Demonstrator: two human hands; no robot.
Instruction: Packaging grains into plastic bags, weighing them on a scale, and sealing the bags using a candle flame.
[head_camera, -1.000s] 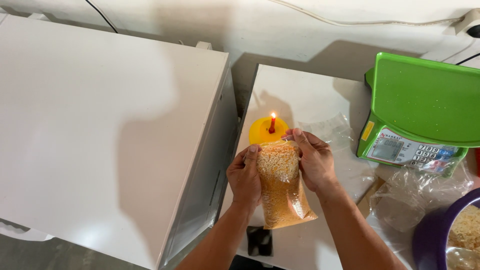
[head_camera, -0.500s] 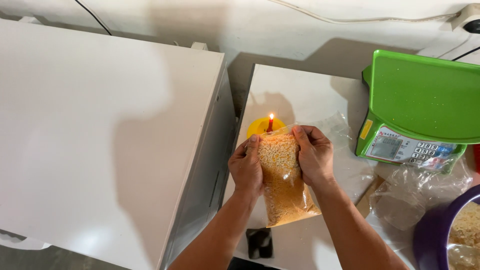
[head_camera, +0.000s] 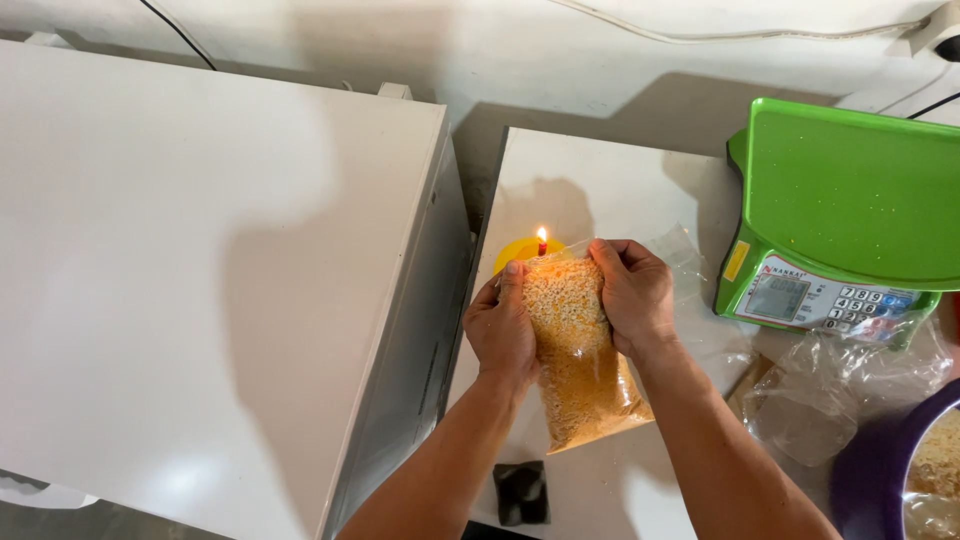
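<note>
So the clear plastic bag is packed with pale golden-orange crumbs. Just behind it there's a yellow candle holder with a red candle and orange flame. Right of the bag, a bright green scale with a grey keypad; past that, a purple bowl.

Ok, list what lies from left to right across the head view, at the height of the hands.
Large white cabinet top → left hand → clear plastic bag of yellow-orange crumbs → right hand → green digital scale with grey keypad. The lit candle on its yellow round holder sits behind the bag, so it is left out.
</note>
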